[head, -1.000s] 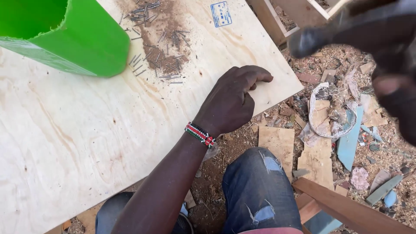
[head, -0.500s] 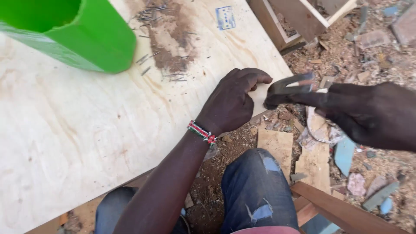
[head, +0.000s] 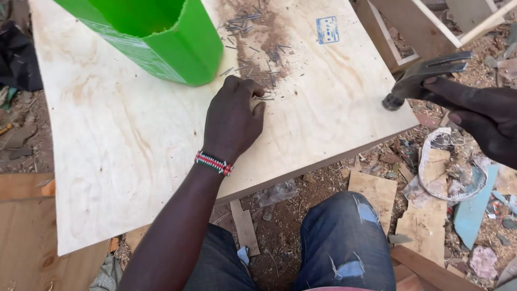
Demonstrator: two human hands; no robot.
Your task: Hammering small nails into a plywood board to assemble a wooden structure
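The person's left hand (head: pixel 232 119) reaches forward on an outstretched bare arm, palm down, fingers curled at the tips, a beaded band at the wrist. The right hand (head: pixel 479 116) hovers raised at the right edge, fingers closed in a grip.

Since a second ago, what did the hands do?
The left hand left the plywood sheet's right edge and went up to the loose nails beside the green container. The right hand pulled back right, hammer kept in its grip. Container and nails stayed put.
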